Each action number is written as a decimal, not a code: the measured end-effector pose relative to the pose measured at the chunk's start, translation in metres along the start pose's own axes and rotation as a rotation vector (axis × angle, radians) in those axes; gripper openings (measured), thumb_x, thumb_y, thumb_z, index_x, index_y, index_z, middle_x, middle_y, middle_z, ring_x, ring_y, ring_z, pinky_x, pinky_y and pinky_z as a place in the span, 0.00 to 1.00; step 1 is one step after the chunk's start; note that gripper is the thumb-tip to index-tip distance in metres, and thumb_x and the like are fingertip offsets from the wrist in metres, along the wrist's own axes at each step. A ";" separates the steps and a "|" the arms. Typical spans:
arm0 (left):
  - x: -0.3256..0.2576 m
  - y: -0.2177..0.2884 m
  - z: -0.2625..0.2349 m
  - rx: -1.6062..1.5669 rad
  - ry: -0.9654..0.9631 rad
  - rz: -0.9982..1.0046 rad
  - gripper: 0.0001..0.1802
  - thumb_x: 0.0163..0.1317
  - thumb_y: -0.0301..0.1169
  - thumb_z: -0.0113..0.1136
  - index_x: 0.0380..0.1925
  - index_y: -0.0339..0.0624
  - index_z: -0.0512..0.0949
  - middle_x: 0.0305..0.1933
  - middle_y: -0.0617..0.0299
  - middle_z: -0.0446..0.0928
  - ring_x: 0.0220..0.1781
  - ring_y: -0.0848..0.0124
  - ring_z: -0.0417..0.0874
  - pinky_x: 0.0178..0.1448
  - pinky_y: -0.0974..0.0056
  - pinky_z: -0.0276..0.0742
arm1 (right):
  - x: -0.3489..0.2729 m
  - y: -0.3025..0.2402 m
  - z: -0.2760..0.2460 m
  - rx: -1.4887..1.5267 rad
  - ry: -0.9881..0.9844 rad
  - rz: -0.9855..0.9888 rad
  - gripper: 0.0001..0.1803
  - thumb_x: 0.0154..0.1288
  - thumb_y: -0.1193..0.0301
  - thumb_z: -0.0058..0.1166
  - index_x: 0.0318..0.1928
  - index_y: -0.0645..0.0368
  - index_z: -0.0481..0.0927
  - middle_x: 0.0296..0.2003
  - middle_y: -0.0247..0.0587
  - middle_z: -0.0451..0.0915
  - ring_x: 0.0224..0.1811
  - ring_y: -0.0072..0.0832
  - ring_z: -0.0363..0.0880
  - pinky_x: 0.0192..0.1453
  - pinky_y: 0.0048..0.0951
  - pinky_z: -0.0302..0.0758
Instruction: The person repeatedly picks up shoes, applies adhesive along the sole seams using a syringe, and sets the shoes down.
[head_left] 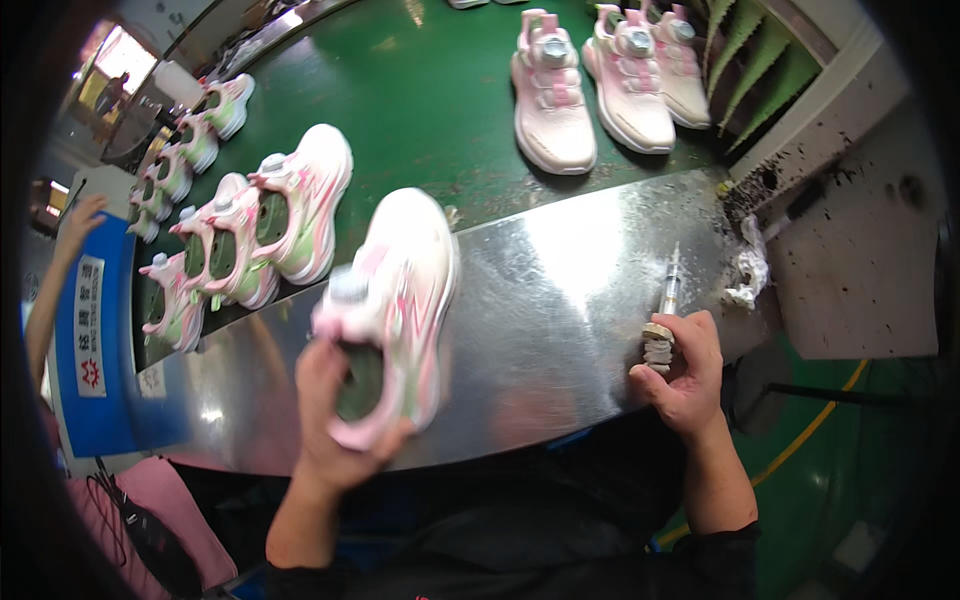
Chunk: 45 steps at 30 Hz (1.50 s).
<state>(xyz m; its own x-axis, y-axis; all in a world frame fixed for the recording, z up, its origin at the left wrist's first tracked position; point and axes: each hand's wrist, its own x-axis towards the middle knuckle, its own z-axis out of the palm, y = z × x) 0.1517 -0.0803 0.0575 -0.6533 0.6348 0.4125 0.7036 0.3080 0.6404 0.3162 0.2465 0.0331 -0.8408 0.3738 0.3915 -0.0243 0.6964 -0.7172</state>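
Note:
My left hand (345, 420) grips a white and pink sneaker (410, 270) by its heel collar. The sneaker is held over the metal worktop, its toe pointing away from me and its round lacing dial toward the left; it is slightly blurred. In my right hand (692, 365) is a syringe (671, 285) with a needle-like tip pointing away from me. Grey material is wrapped in rings around its near end, between my thumb and fingers. The syringe is apart from the sneaker, above the right side of the worktop.
Several similar sneakers stand at left, the nearest being one sneaker (310, 200); three more (555, 105) stand at far right on a green surface (420, 90). Crumpled white material (750, 265) lies by the metal worktop's (540, 350) right edge. Another person's hand (85, 215) shows at far left.

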 end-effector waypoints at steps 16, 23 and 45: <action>0.113 -0.112 0.030 -0.496 -0.054 -0.465 0.36 0.53 0.45 0.58 0.57 0.32 0.63 0.52 0.54 0.70 0.55 0.63 0.73 0.60 0.61 0.68 | -0.015 -0.022 -0.023 0.245 -0.063 0.179 0.26 0.52 0.62 0.62 0.51 0.58 0.73 0.33 0.45 0.80 0.30 0.36 0.80 0.38 0.29 0.75; 0.092 -0.019 0.019 -1.167 0.092 -0.381 0.32 0.51 0.40 0.61 0.53 0.33 0.67 0.46 0.55 0.74 0.51 0.64 0.76 0.58 0.60 0.71 | -0.004 -0.015 -0.025 0.254 -0.166 0.143 0.24 0.47 0.68 0.66 0.45 0.66 0.76 0.30 0.42 0.80 0.29 0.23 0.79 0.33 0.23 0.75; 0.063 0.005 0.026 -1.496 -0.130 -0.086 0.37 0.34 0.21 0.71 0.50 0.39 0.67 0.49 0.42 0.72 0.53 0.56 0.76 0.56 0.54 0.73 | 0.075 -0.155 0.014 1.254 -0.400 -0.077 0.24 0.61 0.46 0.51 0.39 0.55 0.69 0.21 0.45 0.77 0.10 0.25 0.63 0.13 0.23 0.57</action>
<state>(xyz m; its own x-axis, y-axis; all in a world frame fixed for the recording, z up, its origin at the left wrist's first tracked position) 0.1212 -0.0204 0.0696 -0.5916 0.7341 0.3332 -0.3142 -0.5906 0.7433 0.2494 0.1575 0.1652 -0.9102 0.0026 0.4142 -0.3787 -0.4101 -0.8297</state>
